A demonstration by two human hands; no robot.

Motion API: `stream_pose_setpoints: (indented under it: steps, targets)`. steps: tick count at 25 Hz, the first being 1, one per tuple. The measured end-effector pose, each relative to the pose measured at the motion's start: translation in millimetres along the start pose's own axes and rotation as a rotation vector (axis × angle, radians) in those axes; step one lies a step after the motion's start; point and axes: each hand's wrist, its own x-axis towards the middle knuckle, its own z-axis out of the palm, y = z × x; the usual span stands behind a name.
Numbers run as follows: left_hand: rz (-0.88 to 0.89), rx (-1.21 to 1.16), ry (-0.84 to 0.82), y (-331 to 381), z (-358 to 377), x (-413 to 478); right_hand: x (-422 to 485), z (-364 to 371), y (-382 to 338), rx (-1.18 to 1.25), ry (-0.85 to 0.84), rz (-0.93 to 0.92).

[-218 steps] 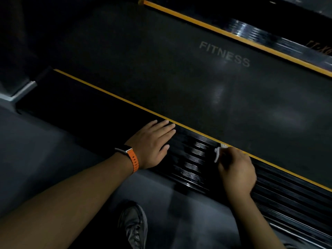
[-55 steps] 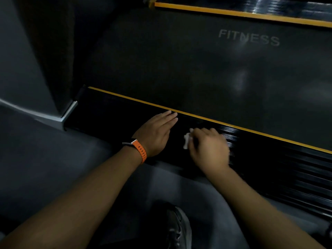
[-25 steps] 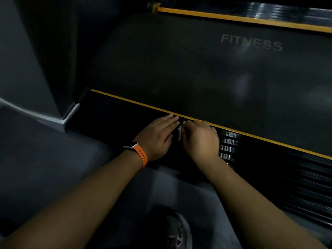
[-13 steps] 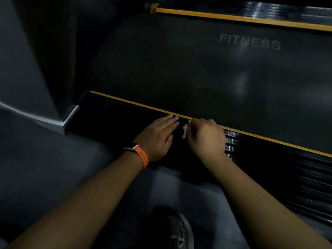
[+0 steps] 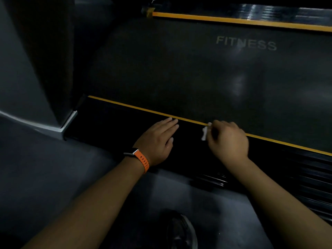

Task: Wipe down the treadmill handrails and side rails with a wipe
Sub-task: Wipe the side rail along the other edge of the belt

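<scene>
The near side rail of the treadmill is black and ribbed, with an orange stripe along its inner edge. My left hand, with an orange watch strap at the wrist, rests flat on the rail, fingers straight. To its right my right hand grips a small white wipe and holds it down on the rail beside the stripe. Only the wipe's left edge shows past my fingers. The two hands are a short gap apart.
The dark running belt marked FITNESS lies beyond the rail, and the far side rail runs along the top. A grey upright base stands at the left. My shoe is on the grey floor below.
My right hand has slid the wipe to the right along the rail, away from my left hand, after reaching it a second ago. My left hand has stayed flat in place.
</scene>
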Motion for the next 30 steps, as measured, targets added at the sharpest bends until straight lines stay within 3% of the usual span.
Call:
stream_pose_setpoints:
  steps: [2, 7, 11, 13, 19, 24, 30]
  targets:
    - [0.000, -0.010, 0.001, 2, 0, 1, -6, -1, 7, 0.016, 0.013, 0.050]
    - [0.002, 0.022, 0.005, 0, -2, 0, 31, 23, -53, 0.039, -0.107, -0.153]
    - [-0.037, -0.062, -0.018, 4, -4, 1, 4, 4, 2, 0.017, -0.015, -0.058]
    - [-0.073, -0.073, -0.031, -7, -12, -4, 2, -1, 7, -0.005, -0.056, -0.071]
    - [-0.157, 0.058, -0.041, -67, -39, -27, 53, 32, -86, 0.040, -0.239, -0.277]
    - [-0.116, 0.052, -0.004, -66, -35, -29, 24, 12, -38, -0.072, -0.097, -0.224]
    - [-0.116, 0.061, -0.016, -67, -33, -27, 61, 41, -113, -0.012, -0.193, -0.353]
